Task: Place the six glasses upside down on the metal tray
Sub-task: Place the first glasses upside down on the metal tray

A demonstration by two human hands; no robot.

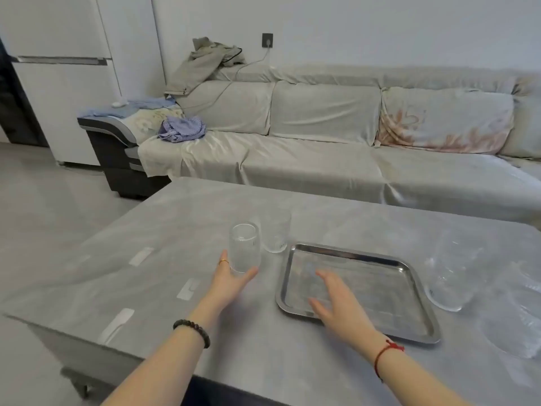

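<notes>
Left hand (232, 278): reaches forward over the table, fingers curled round the base of a clear glass (244, 247); thumb on the near right side, ring finger with a gold band on the left side.
Held glass: upright, mouth up, its base at the fingers; whether it rests on the table (175, 230) or is just lifted I cannot tell.
Right hand (336, 300): fingers spread and open, holding nothing, palm down above the near left part of the tray (409, 288); blurred.
Tray: metal, rectangular, flat on the table to the right of the held glass, nothing standing in it.
Second glass (276, 234): upright on the table just behind and right of the held one, near the tray's far left corner.
Right side: a larger clear glass (453, 276) stands just beside the tray's right edge; more clear glassware (515, 320) further right, too blurred to count.
Wrists: dark bead bracelet (193, 331) on the left, red string (386, 351) on the right.
</notes>
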